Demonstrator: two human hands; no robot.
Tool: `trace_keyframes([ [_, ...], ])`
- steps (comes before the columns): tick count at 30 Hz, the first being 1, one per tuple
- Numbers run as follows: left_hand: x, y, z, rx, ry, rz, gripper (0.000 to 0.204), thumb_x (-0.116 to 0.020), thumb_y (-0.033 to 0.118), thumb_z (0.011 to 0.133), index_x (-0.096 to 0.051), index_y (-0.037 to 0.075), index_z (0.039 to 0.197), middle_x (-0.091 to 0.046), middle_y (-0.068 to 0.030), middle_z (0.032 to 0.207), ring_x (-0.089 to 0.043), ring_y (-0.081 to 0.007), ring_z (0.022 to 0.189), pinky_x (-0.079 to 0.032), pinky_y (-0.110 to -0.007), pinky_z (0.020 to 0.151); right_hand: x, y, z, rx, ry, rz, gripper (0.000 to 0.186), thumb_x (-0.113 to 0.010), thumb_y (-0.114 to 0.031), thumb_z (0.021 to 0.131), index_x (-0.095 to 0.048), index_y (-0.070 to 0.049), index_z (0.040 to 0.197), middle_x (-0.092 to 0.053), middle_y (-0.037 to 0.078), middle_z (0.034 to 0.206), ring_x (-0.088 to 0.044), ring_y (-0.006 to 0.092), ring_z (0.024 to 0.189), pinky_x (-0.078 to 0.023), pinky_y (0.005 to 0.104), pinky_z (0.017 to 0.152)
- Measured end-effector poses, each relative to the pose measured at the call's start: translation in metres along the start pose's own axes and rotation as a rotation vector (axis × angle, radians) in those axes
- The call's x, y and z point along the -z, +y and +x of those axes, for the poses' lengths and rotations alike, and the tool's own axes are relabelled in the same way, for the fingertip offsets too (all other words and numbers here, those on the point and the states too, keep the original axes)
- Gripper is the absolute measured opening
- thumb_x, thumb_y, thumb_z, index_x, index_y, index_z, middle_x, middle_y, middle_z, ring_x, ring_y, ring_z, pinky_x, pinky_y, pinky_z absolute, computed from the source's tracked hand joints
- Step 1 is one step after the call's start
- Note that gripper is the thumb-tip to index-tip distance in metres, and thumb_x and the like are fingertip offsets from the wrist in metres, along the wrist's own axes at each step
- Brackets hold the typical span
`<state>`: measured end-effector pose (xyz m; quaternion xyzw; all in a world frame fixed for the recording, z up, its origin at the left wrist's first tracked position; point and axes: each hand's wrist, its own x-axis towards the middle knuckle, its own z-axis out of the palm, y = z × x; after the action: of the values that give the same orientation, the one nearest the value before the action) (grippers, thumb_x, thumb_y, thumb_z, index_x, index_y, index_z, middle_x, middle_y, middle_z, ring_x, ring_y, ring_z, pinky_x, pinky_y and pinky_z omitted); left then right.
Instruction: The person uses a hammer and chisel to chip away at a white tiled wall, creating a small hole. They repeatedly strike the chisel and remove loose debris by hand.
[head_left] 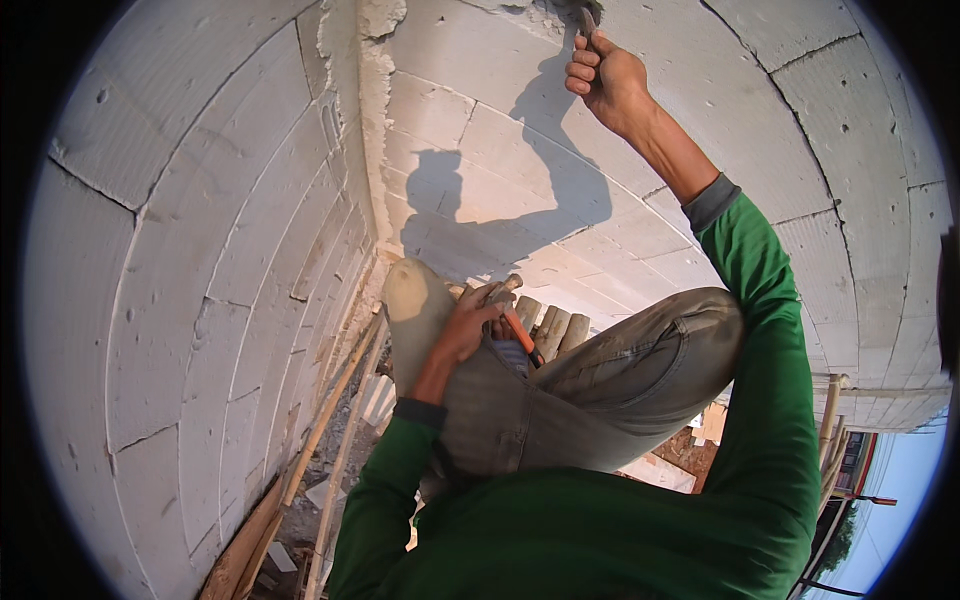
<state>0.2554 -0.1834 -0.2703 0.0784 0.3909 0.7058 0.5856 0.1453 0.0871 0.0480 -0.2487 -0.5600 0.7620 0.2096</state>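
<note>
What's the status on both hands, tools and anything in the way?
Left hand gripping orange-handled hammer, near its head. Right hand raised at block wall, holding dark tool, kind unclear. Shadow across wall; no obstruction evident.

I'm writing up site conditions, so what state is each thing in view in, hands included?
Right hand: raised, grip closed
Small hand tool: held up at the wall, exact kind unclear
Left hand: lowered, grip closed around the hammer
Hammer: held near its head, orange handle slanting down
Round poles: lying side by side
Front block wall: sunlit, shadow across part
Left block wall: mostly shaded, joints visible
</note>
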Motion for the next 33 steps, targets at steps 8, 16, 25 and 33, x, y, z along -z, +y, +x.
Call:
trace_keyframes([
  [8, -0.007, 0.003, 0.002, -0.001, 0.012, -0.066, 0.055, -0.055, 0.0, 0.099, -0.04, -0.006, 0.152, -0.064, -0.0148, 0.129, -0.061, -0.013, 0.087, -0.051, -0.028, 0.074, -0.005, 0.01, 0.031, 0.014, -0.093, -0.564, 0.039, -0.038, -0.034, 0.113, -0.053, -0.002, 0.096, -0.038, -0.002, 0.063, -0.034, 0.0111, 0.052, -0.03, 0.0294, 0.045],
  [16, -0.003, -0.001, 0.006, 0.041, 0.0, -0.127, 0.051, -0.056, 0.0, 0.099, -0.044, -0.007, 0.148, -0.066, -0.0138, 0.127, -0.064, -0.0145, 0.09, -0.053, -0.027, 0.072, 0.005, 0.04, -0.011, 0.023, 0.045, -0.532, 0.038, -0.041, -0.035, 0.113, -0.055, -0.004, 0.096, -0.035, -0.005, 0.062, -0.03, 0.0091, 0.049, -0.022, 0.0289, 0.042],
  [25, 0.0, 0.005, 0.014, 0.078, -0.025, -0.128, 0.056, -0.056, -0.001, 0.098, -0.04, -0.009, 0.151, -0.064, -0.0142, 0.131, -0.062, -0.0166, 0.102, -0.052, -0.029, 0.08, 0.0, 0.025, 0.081, -0.037, 0.015, -0.304, 0.02, -0.044, -0.026, 0.107, -0.046, -0.011, 0.094, -0.042, 0.002, 0.063, -0.039, 0.0164, 0.045, -0.026, 0.0325, 0.038],
  [33, -0.004, 0.008, 0.008, 0.085, 0.027, -0.145, 0.062, -0.056, -0.002, 0.098, -0.034, -0.008, 0.155, -0.062, -0.0164, 0.137, -0.061, -0.0167, 0.099, -0.052, -0.031, 0.08, 0.039, 0.026, 0.068, 0.136, 0.121, -0.196, 0.02, -0.04, -0.018, 0.106, -0.052, -0.004, 0.099, -0.05, 0.007, 0.067, -0.048, 0.0208, 0.054, -0.036, 0.0396, 0.044],
])
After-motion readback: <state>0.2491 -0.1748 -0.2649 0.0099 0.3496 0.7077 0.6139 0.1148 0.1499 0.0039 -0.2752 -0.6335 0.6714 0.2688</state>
